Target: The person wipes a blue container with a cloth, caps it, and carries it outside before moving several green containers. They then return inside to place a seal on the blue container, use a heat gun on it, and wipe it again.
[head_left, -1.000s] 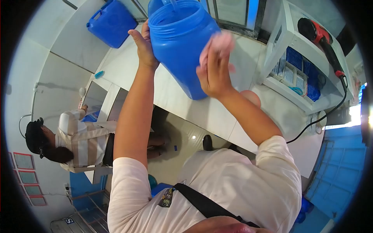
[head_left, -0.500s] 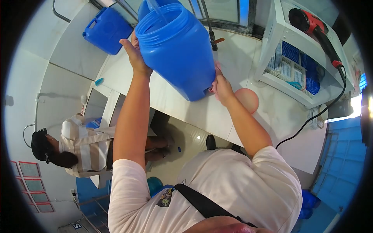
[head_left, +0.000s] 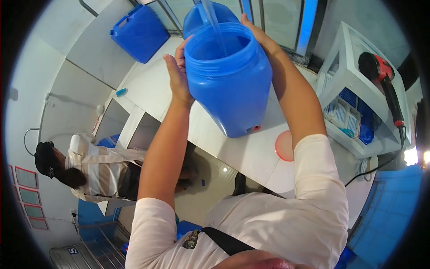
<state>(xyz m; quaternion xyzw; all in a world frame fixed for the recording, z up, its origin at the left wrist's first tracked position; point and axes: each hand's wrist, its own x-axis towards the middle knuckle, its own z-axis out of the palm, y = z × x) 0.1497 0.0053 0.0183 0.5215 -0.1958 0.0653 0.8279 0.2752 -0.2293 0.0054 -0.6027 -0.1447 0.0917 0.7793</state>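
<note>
A large blue plastic jug (head_left: 230, 89) with a wide threaded mouth stands tilted on the white counter. My left hand (head_left: 180, 78) holds its left side near the rim, thumb spread outward. Reaching round the right side, my right hand (head_left: 257, 31) is partly hidden behind the jug, with one digit showing above its shoulder. A clear, tube-like strip (head_left: 215, 27) runs down into the mouth. Low on the jug is a small red-edged hole (head_left: 256, 128). Behind it sits another blue container (head_left: 197, 20). A round white lid with a pinkish-red rim (head_left: 284, 145) lies beside my right forearm.
A blue jerrycan (head_left: 139, 33) stands at the back left, near a small teal object (head_left: 121, 92). On the right, a white shelf unit (head_left: 347, 71) carries a red-and-black corded tool (head_left: 383, 78). Another person (head_left: 96, 168) works at the left, by a lower counter.
My right hand has moved from the jug's lower right side up behind its shoulder. The pink cloth it held is out of sight. The view has shifted, and the jug appears more upright.
</note>
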